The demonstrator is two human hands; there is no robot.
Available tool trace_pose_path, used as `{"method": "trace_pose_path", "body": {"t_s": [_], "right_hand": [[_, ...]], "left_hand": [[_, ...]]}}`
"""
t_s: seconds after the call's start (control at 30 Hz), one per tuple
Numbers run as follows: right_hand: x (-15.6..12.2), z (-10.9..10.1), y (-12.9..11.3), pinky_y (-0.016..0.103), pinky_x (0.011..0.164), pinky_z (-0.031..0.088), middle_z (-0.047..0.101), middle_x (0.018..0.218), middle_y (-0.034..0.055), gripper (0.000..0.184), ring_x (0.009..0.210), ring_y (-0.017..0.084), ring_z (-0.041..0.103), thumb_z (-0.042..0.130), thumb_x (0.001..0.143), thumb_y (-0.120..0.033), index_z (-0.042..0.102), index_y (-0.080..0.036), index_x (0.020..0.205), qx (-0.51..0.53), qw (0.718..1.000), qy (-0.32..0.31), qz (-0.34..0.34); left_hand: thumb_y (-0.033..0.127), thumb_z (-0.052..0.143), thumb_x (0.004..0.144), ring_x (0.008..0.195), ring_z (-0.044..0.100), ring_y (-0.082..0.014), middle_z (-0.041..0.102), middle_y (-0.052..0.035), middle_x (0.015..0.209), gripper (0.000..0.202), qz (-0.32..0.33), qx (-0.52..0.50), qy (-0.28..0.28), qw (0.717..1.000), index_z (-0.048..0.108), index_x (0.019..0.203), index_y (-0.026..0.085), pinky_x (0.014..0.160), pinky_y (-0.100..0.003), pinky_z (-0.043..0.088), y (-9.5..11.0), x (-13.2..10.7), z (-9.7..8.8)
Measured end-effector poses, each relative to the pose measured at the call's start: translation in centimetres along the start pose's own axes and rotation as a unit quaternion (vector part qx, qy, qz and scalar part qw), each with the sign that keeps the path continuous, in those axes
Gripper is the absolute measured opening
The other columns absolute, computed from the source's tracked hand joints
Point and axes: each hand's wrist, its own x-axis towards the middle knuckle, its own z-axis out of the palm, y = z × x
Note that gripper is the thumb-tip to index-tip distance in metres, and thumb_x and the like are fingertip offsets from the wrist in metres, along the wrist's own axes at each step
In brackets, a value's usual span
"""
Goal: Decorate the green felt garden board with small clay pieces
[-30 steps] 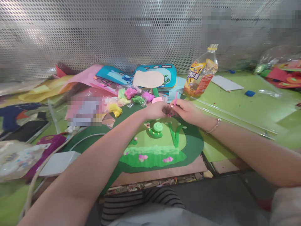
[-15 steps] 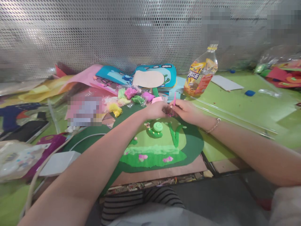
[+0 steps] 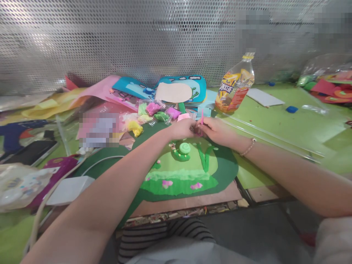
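Observation:
My right hand [image 3: 220,132] pinches a thin pink stick [image 3: 202,116] that points upward. Right beside it, my left hand [image 3: 183,128] has its fingers curled in; what they hold, if anything, is hidden, though a bit of pink shows between the hands. Both hands are over the top edge of a clay picture on a dark green card [image 3: 229,170]. On the picture are a light green clay snail [image 3: 184,148], green clay leaves [image 3: 204,159], and a grass strip [image 3: 176,186] with pink flowers [image 3: 196,186].
Bagged clay lumps [image 3: 162,116] lie behind the left hand. A tilted-looking drink bottle [image 3: 233,88] and clear rods [image 3: 275,137] are to the right. On the left are a phone [image 3: 33,152], a white box [image 3: 70,190] and a cable [image 3: 45,201].
My right hand and the pink stick have shifted slightly left and down, closer to my left hand. The left hand has hardly moved.

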Motion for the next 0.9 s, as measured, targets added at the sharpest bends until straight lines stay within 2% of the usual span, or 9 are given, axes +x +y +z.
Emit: {"method": "trace_pose_path", "body": {"t_s": [0.13,0.37,0.6,0.9], "right_hand": [[0.09,0.09,0.02,0.024,0.058,0.034,0.059,0.07,0.0037,0.019,0.062,0.014,0.05,0.041,0.088,-0.022,0.057,-0.016,0.079,-0.007,1.0,0.003,-0.013],[0.27,0.62,0.33,0.025,0.056,0.032,0.059,0.07,0.0033,0.019,0.061,0.014,0.049,0.042,0.088,-0.023,0.054,-0.018,0.074,-0.025,0.999,0.026,-0.039],[0.12,0.66,0.52,0.025,0.06,0.035,0.062,0.076,0.0049,0.018,0.067,0.015,0.053,0.041,0.088,-0.022,0.057,-0.017,0.08,-0.009,0.999,0.034,-0.034],[0.27,0.85,0.66,0.026,0.06,0.036,0.061,0.075,0.0057,0.019,0.067,0.016,0.053,0.041,0.087,-0.023,0.056,-0.017,0.078,-0.011,0.999,0.038,-0.027]], "left_hand": [[0.02,0.061,0.061,0.065,0.053,-0.0115,0.061,0.0007,0.071,0.02,-0.01,-0.001,0.001,1.0,0.063,0.079,0.012,0.066,-0.025,0.042,0.4,-0.18,-0.05],[0.018,0.062,0.061,0.068,0.056,-0.0137,0.063,-0.0014,0.074,0.021,-0.022,0.0,0.008,1.0,0.064,0.081,0.011,0.064,-0.024,0.041,0.42,-0.16,-0.05],[0.017,0.062,0.062,0.067,0.055,-0.0121,0.062,-0.0009,0.072,0.019,-0.012,-0.012,0.001,1.0,0.062,0.08,0.011,0.063,-0.023,0.041,0.11,0.09,0.1],[0.017,0.062,0.061,0.064,0.052,-0.0113,0.059,0.0008,0.069,0.015,-0.013,-0.009,0.001,1.0,0.06,0.076,0.012,0.063,-0.023,0.039,0.32,-0.11,0.01]]}}
